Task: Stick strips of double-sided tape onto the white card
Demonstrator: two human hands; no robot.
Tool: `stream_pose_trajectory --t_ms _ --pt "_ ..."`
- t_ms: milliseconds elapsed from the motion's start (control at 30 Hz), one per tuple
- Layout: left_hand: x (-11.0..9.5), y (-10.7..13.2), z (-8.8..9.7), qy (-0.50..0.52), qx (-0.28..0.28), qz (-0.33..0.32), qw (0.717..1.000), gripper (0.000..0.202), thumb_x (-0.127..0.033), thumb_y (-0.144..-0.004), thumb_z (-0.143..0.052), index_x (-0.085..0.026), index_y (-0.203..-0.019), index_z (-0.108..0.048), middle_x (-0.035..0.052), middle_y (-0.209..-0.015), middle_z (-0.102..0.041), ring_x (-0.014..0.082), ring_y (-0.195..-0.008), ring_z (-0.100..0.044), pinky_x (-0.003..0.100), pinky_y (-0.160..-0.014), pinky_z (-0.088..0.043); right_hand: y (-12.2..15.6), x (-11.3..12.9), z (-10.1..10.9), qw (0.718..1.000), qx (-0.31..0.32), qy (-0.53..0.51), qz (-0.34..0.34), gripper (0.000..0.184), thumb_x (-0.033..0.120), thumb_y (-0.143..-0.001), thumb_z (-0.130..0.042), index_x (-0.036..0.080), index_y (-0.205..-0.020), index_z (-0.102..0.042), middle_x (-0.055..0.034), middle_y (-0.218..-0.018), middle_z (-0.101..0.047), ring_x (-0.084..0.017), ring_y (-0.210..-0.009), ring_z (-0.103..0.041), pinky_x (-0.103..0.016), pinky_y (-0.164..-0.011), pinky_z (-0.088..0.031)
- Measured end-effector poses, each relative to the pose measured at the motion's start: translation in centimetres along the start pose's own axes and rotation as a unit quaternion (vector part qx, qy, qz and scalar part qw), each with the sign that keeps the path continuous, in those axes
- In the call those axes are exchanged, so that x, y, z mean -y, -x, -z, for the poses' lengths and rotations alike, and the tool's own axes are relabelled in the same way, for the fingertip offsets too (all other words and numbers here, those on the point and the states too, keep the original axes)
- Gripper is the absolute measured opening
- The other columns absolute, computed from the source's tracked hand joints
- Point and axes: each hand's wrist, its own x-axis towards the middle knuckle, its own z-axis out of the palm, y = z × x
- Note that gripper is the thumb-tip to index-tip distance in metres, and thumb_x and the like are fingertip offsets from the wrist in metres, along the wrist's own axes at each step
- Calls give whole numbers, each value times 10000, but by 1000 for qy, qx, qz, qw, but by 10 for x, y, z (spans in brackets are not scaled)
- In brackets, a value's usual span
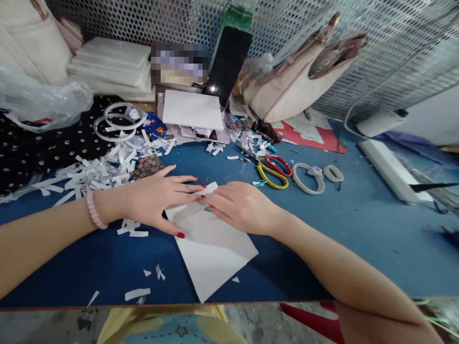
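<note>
A white sheet of paper [218,258] lies at a slant on the blue table near its front edge. My left hand [154,197] rests flat across the upper left part of the sheet, fingers spread. On the upper right part, my right hand [244,206] is closed, its fingertips close to those of the left. A bit of a slim teal thing [207,209] shows under the right fingertips; the fingers hide its kind. Beyond that hand lie scissors [274,173] with one red and one yellow handle loop.
Paper scraps [96,172] are heaped on the left. White tape rolls [308,179] lie right of the scissors. At the back stand a white stack [111,62], a phone [229,59] and a pink bag [287,91]. A white bar [390,169] lies far right.
</note>
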Motion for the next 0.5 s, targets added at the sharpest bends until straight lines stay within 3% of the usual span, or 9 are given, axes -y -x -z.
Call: stream_pose_trajectory --t_ms 100,267,400,500 --pt "2 1 2 26 9 -6 1000 824 -682 -863 -600 -284 -1542 -355 83 -1602 -349 335 -1521 -209 602 -1217 21 -4 -2 1 997 -7 49 66 283 128 -1016 -413 161 -805 -599 -16 -699 -617 -137 -638 -493 -295 -615 -284" --pt "8 2 8 95 30 -11 995 889 -622 -830 -693 -263 -1556 -326 83 -1540 -470 325 -1520 -221 592 -1231 16 -15 -14 3 984 -26 81 159 250 106 -1004 -444 173 -817 -595 10 -662 -540 -143 -655 -443 -300 -639 -267" --pt "15 2 13 115 30 -1 993 699 -557 -875 -683 -267 -1473 -468 77 -1552 -456 286 -1508 -270 518 -1255 -57 -19 -20 -5 988 -1 34 152 261 159 -1033 -411 180 -852 -597 -5 -742 -575 -148 -699 -484 -295 -655 -305" --pt "20 4 14 114 -1 -1 993 529 -477 -934 -641 -245 -1401 -549 86 -1530 -481 272 -1496 -293 467 -1257 -141 -16 -19 -11 995 20 8 98 283 156 -1034 -368 175 -869 -597 -49 -874 -614 -142 -673 -484 -288 -622 -322"
